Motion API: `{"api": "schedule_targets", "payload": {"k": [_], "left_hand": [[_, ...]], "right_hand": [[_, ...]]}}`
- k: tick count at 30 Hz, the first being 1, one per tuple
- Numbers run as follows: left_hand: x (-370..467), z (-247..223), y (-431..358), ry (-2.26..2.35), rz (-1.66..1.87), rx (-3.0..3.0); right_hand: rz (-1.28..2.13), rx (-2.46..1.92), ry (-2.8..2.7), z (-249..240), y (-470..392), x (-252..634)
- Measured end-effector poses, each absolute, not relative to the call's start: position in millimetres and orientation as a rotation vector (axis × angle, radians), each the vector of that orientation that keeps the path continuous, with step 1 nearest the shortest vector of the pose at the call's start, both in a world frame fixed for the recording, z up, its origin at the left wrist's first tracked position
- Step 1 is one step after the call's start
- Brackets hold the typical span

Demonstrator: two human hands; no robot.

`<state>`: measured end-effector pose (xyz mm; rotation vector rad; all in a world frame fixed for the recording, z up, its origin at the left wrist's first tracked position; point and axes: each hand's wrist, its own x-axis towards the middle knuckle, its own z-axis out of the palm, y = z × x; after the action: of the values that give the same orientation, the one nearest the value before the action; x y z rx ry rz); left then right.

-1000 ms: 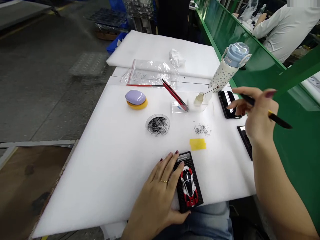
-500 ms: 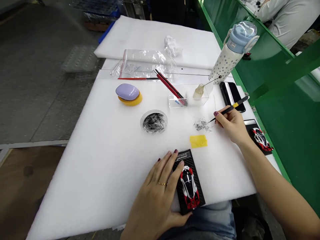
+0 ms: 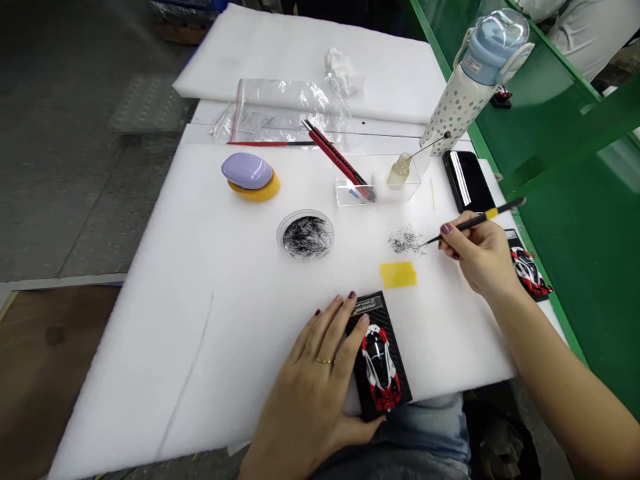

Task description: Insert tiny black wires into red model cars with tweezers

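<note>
My left hand (image 3: pixel 313 380) steadies a toy model car (image 3: pixel 381 367), red, white and black, on a black display base (image 3: pixel 370 305). Its fingers lie along the base's left side and far corner, the thumb at the near edge. My right hand (image 3: pixel 477 250) pinches slim black tweezers (image 3: pixel 467 225) with a yellow band. Their tip points left, at the right edge of a scatter of short black fibres (image 3: pixel 406 241) on the white foam. Just below the fibres lies a piece of yellow tape (image 3: pixel 399 274). A round clear dish (image 3: pixel 306 235) holds many more black fibres.
A clear tray (image 3: pixel 355 193) holds red-and-black tweezers (image 3: pixel 340 160) and a small glass bottle (image 3: pixel 400 171). Around it are a lilac-and-yellow oval case (image 3: pixel 249 175), a plastic bag (image 3: pixel 280 110), a bottle (image 3: pixel 465 93), a phone (image 3: pixel 469 180) and another model car (image 3: pixel 529 270).
My right hand with the tweezers has moved slightly right, and the tip has drawn back a little from the fibres. The view has shifted slightly; my left hand stays on the model car's base.
</note>
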<state>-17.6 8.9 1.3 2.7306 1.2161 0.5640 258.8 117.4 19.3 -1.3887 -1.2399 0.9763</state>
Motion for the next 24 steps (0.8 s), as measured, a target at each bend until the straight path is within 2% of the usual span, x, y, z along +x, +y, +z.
{"api": "schedule_targets", "payload": {"k": [3, 7, 19, 24], "left_hand": [[-17, 3, 8, 1.218, 0.554, 2.725], [-18, 3, 7, 1.217, 0.551, 2.711], [-18, 2, 7, 1.214, 0.541, 2.672], [-22, 6, 8, 1.178, 0.640, 2.557]], "right_hand": [[1.048, -1.355, -1.262, 22, 89, 258], [0.974, -1.363, -1.343, 19, 67, 251], [0.931, -1.406, -1.356, 14, 68, 245], [1.030, -1.202, -1.193, 22, 52, 236]]}}
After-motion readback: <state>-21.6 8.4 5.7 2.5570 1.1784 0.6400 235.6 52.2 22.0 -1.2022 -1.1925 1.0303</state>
